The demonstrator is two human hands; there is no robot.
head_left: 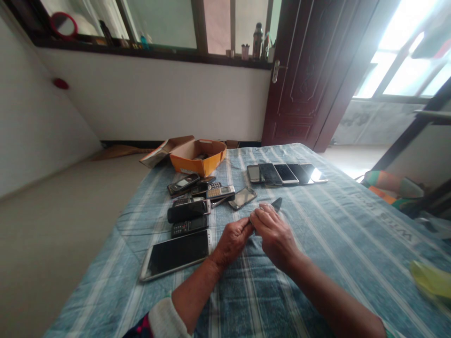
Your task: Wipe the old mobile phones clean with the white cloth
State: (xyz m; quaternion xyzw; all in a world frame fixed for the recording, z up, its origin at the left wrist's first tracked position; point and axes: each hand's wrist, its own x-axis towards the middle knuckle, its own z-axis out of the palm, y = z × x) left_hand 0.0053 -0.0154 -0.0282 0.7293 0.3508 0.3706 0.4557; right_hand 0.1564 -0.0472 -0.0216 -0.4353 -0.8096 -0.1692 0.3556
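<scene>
My left hand [233,239] and my right hand [274,233] meet over the blue striped cloth [334,234], both closed around a dark phone [276,204] whose tip sticks out beyond my right fingers. Just ahead of them lies a small touchscreen phone [242,197]. To the left is a cluster of old keypad phones [197,192], with a large smartphone [176,254] lying nearest my left forearm.
A row of several smartphones [285,174] lies side by side further back. An open orange cardboard box [198,156] sits at the far left corner of the cloth. A dark wooden door [310,70] stands behind. A yellow-green object [431,279] is at the right edge.
</scene>
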